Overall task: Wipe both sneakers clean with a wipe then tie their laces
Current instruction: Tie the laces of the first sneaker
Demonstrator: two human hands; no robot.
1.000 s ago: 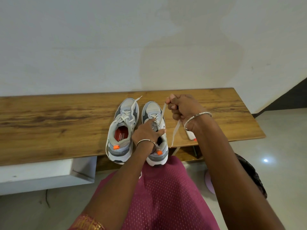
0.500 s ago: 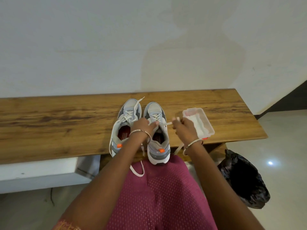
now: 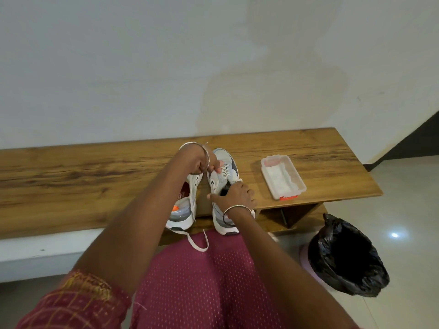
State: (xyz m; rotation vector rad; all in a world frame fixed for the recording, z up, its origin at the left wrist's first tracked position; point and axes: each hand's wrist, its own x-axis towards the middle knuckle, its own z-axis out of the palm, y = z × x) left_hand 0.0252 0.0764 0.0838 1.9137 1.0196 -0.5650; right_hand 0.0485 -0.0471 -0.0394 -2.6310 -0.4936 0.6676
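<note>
Two grey-and-white sneakers stand side by side on the wooden bench (image 3: 71,181), toes toward the wall. My left hand (image 3: 202,162) reaches over the left sneaker (image 3: 187,205) and pinches a white lace at the front of the right sneaker (image 3: 223,176). My right hand (image 3: 234,195) grips the right sneaker at its opening, thumb on the inner side. A loose lace end (image 3: 198,243) from the left sneaker hangs over the bench edge onto my lap.
A clear plastic box of white wipes (image 3: 282,176) sits open on the bench to the right of the sneakers. A bin lined with a black bag (image 3: 344,257) stands on the floor at the right. The white wall runs close behind the bench.
My left hand moved forward from the right sneaker's tongue to its front laces. My right hand let go of the lace it held out to the side and came onto the sneaker's opening.
</note>
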